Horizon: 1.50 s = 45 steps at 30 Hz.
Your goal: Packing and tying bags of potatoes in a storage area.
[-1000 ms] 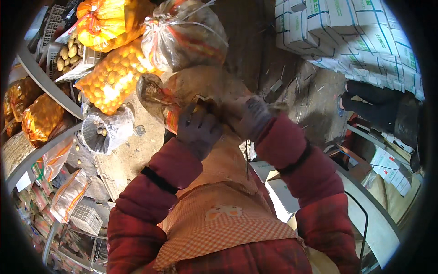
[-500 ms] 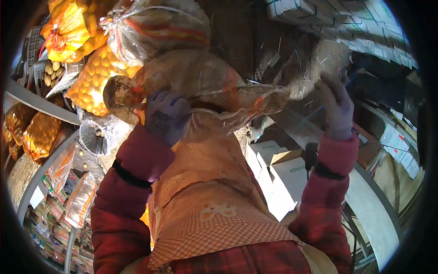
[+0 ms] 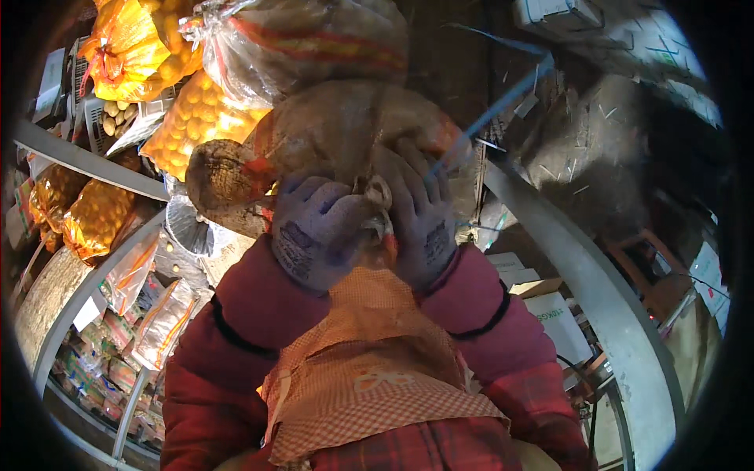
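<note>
A stuffed brownish woven sack (image 3: 330, 125) with red-orange bands lies in front of me, its mouth bunched into a twisted neck (image 3: 377, 196). My left hand (image 3: 318, 224), in a greyish-purple glove, is closed around the left side of that neck. From the right, my right hand (image 3: 420, 208), gloved alike, presses its bent fingers onto the same gathered cloth. A blue strip (image 3: 506, 102) runs up and to the right from beside the right fingers; its lower end is hidden at the hand.
Orange net bags of round produce (image 3: 192, 118) and a clear plastic-wrapped sack (image 3: 314, 43) lie at the far left. A curved grey metal rail (image 3: 597, 275) passes on the right, near white cartons (image 3: 561, 322). Another rail (image 3: 86, 161) crosses the left side.
My right hand has come in from the right to the sack. The sack's mouth, spread and slack before, is now bunched between both hands. The blue strip now stretches up from the right hand.
</note>
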{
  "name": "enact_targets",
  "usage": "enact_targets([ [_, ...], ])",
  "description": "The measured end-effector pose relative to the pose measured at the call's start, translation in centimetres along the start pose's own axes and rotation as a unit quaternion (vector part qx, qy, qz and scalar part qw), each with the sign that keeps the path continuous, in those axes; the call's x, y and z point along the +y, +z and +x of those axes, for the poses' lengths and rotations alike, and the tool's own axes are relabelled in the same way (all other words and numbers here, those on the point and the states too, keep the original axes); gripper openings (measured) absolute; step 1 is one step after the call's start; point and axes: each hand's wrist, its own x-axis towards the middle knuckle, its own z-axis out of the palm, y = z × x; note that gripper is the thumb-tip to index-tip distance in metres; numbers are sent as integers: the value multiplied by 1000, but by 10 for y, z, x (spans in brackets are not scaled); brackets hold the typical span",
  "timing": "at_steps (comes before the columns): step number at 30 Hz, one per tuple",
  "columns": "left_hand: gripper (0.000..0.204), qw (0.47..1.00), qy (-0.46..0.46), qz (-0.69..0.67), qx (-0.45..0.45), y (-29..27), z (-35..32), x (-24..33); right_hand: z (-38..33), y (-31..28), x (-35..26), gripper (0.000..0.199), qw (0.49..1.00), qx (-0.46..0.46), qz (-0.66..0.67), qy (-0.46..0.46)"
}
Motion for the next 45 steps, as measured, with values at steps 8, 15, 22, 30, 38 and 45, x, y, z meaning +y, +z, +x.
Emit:
enact_targets([
  [8,19,993,94,67,-9,-3,1,8,19,15,7,56,1000,-8,23,-19],
  [15,28,996,66,63,-7,-58,5,22,13,11,8,40,998,-31,57,-8],
  [22,74,945,29,276,-174,-79,17,12,5,12,14,35,995,-8,103,-1],
  [30,42,949,-203,35,-238,-38,1,-25,2,18,21,37,991,62,99,-68],
  [38,19,931,-240,-270,-59,-7,-13,-18,13,18,13,65,993,-21,113,-22],
  [45,20,930,-189,-276,-155,-25,-7,-33,32,12,2,81,983,-114,137,-32],
])
